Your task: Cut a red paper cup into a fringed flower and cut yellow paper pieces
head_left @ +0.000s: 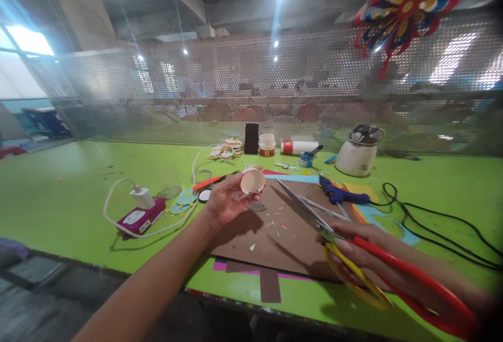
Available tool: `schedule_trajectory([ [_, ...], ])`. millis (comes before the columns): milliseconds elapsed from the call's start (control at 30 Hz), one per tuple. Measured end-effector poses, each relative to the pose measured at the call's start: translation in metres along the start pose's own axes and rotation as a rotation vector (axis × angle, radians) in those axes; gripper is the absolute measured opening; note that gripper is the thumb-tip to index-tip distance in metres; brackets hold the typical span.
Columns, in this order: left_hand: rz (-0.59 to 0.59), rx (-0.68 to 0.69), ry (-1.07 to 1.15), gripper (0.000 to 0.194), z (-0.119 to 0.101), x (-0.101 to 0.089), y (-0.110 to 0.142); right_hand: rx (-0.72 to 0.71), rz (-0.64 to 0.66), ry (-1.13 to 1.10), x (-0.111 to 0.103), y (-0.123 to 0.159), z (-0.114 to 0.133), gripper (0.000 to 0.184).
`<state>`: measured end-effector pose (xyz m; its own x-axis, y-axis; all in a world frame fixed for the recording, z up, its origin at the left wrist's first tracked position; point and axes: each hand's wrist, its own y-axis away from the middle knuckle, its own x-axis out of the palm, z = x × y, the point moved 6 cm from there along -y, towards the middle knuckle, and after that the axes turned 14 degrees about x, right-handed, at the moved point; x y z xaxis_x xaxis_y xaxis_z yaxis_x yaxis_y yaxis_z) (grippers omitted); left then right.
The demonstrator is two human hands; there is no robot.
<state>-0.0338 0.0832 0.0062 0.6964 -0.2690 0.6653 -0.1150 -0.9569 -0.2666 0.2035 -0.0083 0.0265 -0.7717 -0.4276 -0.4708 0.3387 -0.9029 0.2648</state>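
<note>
My left hand (226, 200) is raised over a brown cardboard sheet (275, 237) and grips a small paper cup (252, 180), its open mouth turned toward me. My right hand (361, 255) holds large scissors (314, 216) with red and yellow handles; the blades are slightly apart and point up-left toward the cup, a short way from it. Small paper scraps lie on the cardboard between the two hands.
A blue glue gun (340, 192) with a black cord, coloured paper sheets, a white kettle (357, 153), a glue tube, a small tub, a black phone (251, 138) and a charger with white cable (141, 211) lie on the green table (78, 185). A mesh screen stands behind.
</note>
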Motion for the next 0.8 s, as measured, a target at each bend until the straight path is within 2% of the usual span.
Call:
schedule_trajectory([
  [67, 0.011, -0.001, 0.015, 0.029, 0.001, -0.001, -0.001, 0.016, 0.108, -0.164, 0.013, -0.001, 0.003, 0.056],
  [133, 0.006, 0.004, 0.023, 0.027, 0.002, -0.002, -0.002, 0.040, 0.157, -0.238, 0.023, -0.004, 0.003, 0.062],
  [267, -0.015, 0.015, 0.015, 0.027, 0.002, -0.006, -0.003, 0.087, 0.157, -0.278, 0.032, -0.012, 0.003, 0.064],
  [400, -0.004, 0.018, 0.010, 0.033, 0.001, -0.006, -0.004, 0.128, 0.123, -0.313, 0.032, -0.019, 0.007, 0.060],
  [533, -0.047, 0.025, 0.014, 0.031, 0.001, -0.010, -0.005, 0.140, 0.108, -0.348, 0.032, -0.024, 0.008, 0.061],
  [800, -0.047, 0.016, -0.002, 0.032, 0.004, -0.010, -0.005, 0.132, 0.174, -0.377, 0.040, -0.035, -0.012, 0.058],
])
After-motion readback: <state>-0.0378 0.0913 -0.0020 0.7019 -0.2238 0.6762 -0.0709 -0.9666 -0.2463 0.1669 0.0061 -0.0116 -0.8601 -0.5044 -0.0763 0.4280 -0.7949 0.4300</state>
